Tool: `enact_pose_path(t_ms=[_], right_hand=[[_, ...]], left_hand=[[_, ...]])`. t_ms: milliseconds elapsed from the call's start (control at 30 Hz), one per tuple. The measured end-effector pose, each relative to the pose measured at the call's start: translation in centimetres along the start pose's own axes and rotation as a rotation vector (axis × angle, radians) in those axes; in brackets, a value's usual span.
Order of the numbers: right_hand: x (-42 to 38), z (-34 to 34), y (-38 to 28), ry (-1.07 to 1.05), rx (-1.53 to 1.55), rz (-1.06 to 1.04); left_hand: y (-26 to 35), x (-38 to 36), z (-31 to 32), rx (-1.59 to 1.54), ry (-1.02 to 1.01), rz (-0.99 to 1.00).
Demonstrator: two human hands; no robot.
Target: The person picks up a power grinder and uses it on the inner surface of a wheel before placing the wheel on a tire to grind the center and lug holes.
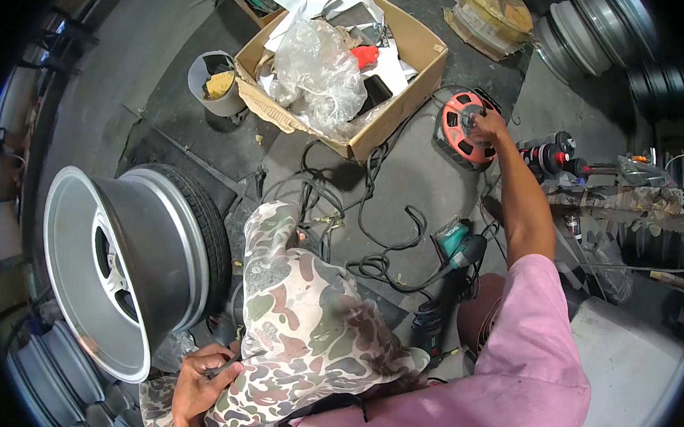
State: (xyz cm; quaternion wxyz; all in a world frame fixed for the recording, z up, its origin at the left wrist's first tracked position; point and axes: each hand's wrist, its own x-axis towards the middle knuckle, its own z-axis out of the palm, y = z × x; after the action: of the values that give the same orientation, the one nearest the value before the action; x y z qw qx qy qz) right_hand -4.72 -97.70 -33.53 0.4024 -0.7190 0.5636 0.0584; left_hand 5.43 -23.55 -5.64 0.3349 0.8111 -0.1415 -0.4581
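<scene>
My right hand [488, 126] reaches forward with its fingers curled at the hub of an orange-red and black cable reel [459, 115]. The reel stands on the floor to the right of the cardboard box [398, 123]. My left hand [203, 387] is low beside my camouflage-clad leg, fingers bent in. A thin dark thing shows between its thumb and fingers, too little of it to name. Left of that hand stands a large silver wheel rim [149, 225], with a tyre [216, 245] behind it.
A black cable [367, 184] snakes over the floor. A green power tool [459, 244] lies near my right knee. Plastic wrap [320, 63] fills the box; a white bucket [216, 100] stands left of it. More rims [600, 33] are at upper right.
</scene>
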Motion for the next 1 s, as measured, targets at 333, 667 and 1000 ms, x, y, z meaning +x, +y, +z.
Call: enact_pose_path(t_ms=[333, 667, 1000], right_hand=[[-1.7, 2.9, -1.5, 0.328, -0.558, -0.213], [0.4, 4.3, 4.2, 0.456, -0.329, -0.597], [-23.6, 17.3, -2.2, 0.393, 0.229, -0.721]], left_hand=[[1.1, -1.4, 0.1, 0.035, 0.046, 0.016], [0.4, -9.2, -3.6, -0.24, 0.824, 0.213], [-2.0, -10.4, -3.2, -0.326, 0.724, 0.191]])
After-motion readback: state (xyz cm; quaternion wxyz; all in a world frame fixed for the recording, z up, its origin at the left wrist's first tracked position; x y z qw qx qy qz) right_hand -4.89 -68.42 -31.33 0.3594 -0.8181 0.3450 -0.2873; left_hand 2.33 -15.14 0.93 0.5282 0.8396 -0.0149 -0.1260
